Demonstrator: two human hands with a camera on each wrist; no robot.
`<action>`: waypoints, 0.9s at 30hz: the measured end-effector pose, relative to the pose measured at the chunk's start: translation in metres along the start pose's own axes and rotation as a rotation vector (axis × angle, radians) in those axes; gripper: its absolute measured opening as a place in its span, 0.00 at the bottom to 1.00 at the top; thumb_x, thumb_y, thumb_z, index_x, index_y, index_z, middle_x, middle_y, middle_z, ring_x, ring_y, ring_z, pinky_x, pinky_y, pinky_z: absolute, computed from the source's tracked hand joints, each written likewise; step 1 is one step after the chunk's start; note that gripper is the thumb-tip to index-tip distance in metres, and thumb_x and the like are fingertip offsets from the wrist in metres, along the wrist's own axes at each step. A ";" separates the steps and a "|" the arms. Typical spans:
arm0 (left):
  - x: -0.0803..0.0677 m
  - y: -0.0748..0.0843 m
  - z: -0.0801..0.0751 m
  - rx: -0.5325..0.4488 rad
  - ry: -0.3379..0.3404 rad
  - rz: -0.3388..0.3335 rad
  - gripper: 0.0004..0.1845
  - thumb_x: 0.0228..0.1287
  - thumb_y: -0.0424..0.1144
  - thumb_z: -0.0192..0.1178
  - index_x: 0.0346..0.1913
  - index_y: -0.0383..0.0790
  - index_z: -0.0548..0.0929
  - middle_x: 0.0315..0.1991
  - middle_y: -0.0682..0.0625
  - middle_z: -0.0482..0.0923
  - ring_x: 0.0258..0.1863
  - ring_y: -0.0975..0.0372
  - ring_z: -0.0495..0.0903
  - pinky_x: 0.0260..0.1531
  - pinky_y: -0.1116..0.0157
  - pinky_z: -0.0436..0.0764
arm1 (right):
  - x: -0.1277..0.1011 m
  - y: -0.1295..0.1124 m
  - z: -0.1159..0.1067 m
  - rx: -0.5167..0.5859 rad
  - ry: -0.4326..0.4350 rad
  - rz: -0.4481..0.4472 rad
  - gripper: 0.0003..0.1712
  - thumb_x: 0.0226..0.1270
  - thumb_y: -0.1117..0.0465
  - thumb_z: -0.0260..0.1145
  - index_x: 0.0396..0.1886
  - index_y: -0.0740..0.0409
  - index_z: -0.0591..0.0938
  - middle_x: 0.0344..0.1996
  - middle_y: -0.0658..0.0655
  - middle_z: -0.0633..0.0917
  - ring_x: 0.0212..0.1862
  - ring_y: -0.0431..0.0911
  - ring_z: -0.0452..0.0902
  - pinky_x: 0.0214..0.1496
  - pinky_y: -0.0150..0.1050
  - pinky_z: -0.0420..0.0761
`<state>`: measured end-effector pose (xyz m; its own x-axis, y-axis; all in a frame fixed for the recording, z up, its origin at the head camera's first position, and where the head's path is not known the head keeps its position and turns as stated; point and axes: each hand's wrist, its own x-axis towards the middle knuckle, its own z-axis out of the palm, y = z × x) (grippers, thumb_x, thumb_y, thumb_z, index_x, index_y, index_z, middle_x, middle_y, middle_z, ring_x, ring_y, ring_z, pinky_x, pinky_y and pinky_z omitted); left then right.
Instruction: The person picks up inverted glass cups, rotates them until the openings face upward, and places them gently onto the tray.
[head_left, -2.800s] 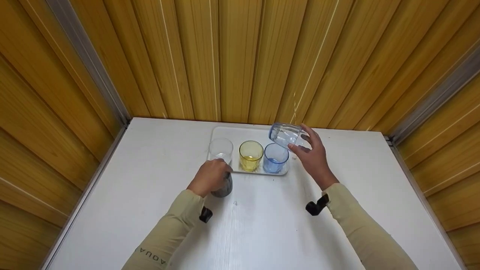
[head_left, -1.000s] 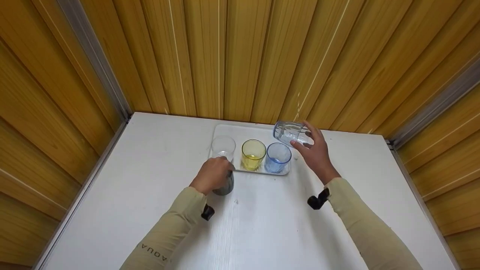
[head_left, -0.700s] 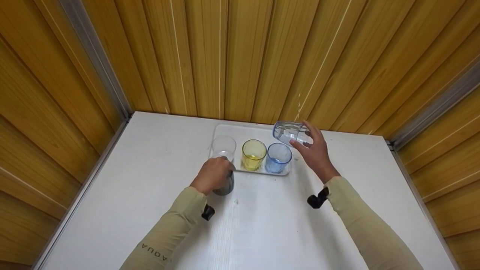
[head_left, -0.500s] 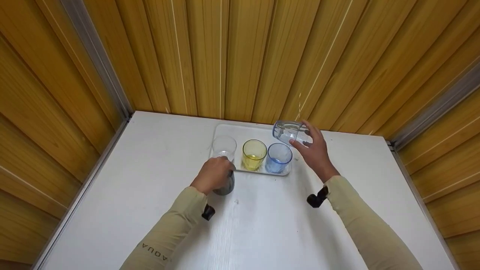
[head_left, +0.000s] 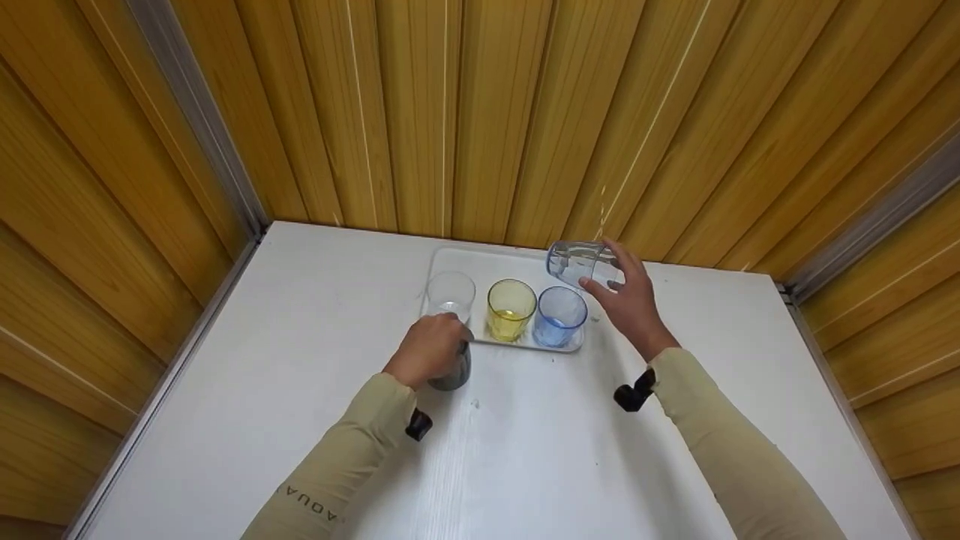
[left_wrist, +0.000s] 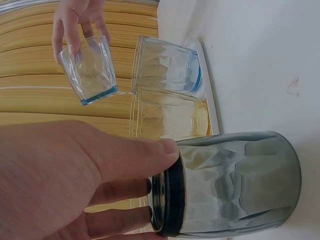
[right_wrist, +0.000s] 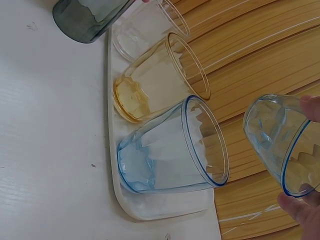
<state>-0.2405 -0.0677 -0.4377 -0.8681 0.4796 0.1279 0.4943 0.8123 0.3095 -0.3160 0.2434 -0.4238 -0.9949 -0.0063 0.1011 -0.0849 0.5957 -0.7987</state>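
In the head view my left hand (head_left: 429,349) grips the top of a smoky grey faceted glass vessel (left_wrist: 245,185) by its black collar (left_wrist: 172,197). This vessel stands on the table just in front of the white tray (head_left: 480,262). My right hand (head_left: 628,296) holds a blue-tinted glass tumbler (head_left: 574,261) near its rim, raised and tipped sideways with its base toward the left. Below it a blue tumbler (head_left: 560,319) stands upright on the tray. A yellow tumbler (head_left: 511,311) and a clear tumbler (head_left: 451,292) stand to its left; my left hand partly hides the clear one.
The white table (head_left: 525,450) ends at a wood-patterned panel wall (head_left: 480,112) behind the tray. Similar panels rise on the left and right. Small marks (head_left: 475,403) show on the tabletop.
Since the earliest frame the tipped tumbler has shifted slightly up from the standing blue one. The head view has moved a little. Both hands keep their holds; the latest frames are nearly still.
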 end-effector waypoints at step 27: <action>0.000 0.004 -0.001 0.002 0.006 -0.010 0.14 0.49 0.23 0.63 0.36 0.40 0.90 0.35 0.45 0.85 0.35 0.53 0.84 0.33 0.55 0.83 | 0.008 -0.003 0.002 -0.057 -0.046 -0.062 0.45 0.61 0.53 0.70 0.74 0.40 0.59 0.75 0.56 0.56 0.73 0.58 0.58 0.67 0.55 0.70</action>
<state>-0.2390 -0.0647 -0.4360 -0.8733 0.4695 0.1300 0.4857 0.8177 0.3090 -0.3242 0.2402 -0.4219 -0.9894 -0.0806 0.1209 -0.1444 0.6380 -0.7564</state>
